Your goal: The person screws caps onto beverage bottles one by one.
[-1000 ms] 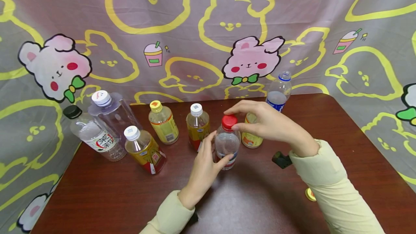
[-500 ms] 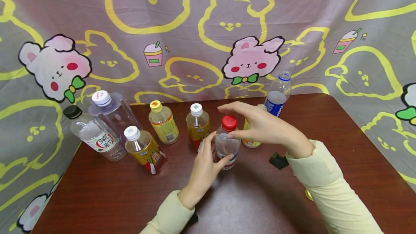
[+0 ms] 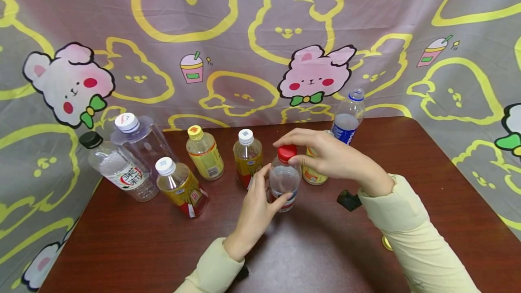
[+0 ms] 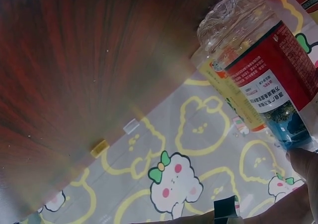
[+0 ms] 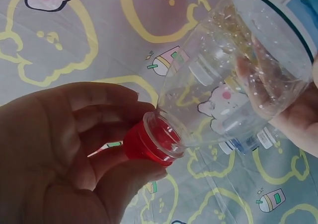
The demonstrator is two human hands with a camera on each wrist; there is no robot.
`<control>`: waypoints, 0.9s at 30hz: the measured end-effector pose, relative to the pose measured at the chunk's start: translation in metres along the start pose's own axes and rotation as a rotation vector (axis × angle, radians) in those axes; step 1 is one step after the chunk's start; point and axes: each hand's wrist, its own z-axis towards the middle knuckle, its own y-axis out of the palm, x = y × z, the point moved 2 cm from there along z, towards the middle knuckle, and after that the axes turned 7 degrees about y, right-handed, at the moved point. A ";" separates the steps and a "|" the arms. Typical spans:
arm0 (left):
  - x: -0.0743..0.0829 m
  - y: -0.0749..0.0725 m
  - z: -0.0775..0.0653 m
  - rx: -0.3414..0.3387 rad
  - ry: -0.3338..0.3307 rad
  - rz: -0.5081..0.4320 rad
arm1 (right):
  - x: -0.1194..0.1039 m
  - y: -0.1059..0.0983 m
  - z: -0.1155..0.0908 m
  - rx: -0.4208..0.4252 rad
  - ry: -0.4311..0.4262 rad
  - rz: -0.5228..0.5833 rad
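A clear water bottle (image 3: pixel 284 179) with a red cap (image 3: pixel 287 153) stands upright on the table in the head view. My left hand (image 3: pixel 255 216) grips its lower body from the left, thumb across the front. From the right, my right hand (image 3: pixel 339 159) pinches the red cap between thumb and fingers. The right wrist view shows the red cap (image 5: pixel 141 143) on the bottle's neck, with the thumb below it and fingers above. In the left wrist view, the bottle's red, white and blue label (image 4: pixel 278 70) is visible; most of the left hand is out of frame.
Behind my right hand stand a yellow-labelled bottle (image 3: pixel 313 176), partly hidden, and a blue-labelled uncapped bottle (image 3: pixel 346 125). Several capped bottles, including a tea bottle (image 3: pixel 182 191), line the left and back. A yellow cap (image 3: pixel 387 243) lies by the right sleeve. A patterned curtain (image 3: pixel 240 26) hangs behind.
Half a second ago the right fingers were spread off the red cap, thumb lower on the bottle's shoulder; now they are back pinching it. The left hand and bottle have stayed put.
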 end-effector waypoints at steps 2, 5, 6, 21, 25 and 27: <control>0.000 0.000 0.000 0.004 -0.001 0.009 | 0.000 0.000 0.000 0.010 0.008 -0.004; 0.001 0.001 0.001 0.010 0.001 0.017 | 0.001 0.000 0.000 0.020 0.016 -0.008; 0.001 0.001 0.001 0.011 0.005 0.021 | 0.001 0.000 0.000 0.022 0.020 -0.005; 0.004 0.009 0.011 0.029 -0.013 -0.026 | 0.011 -0.010 -0.023 0.228 0.169 0.015; 0.003 0.012 0.018 0.075 -0.001 -0.003 | 0.021 -0.019 -0.041 0.342 0.250 0.025; 0.003 0.014 0.022 0.091 0.004 0.004 | 0.026 -0.023 -0.051 0.395 0.304 0.049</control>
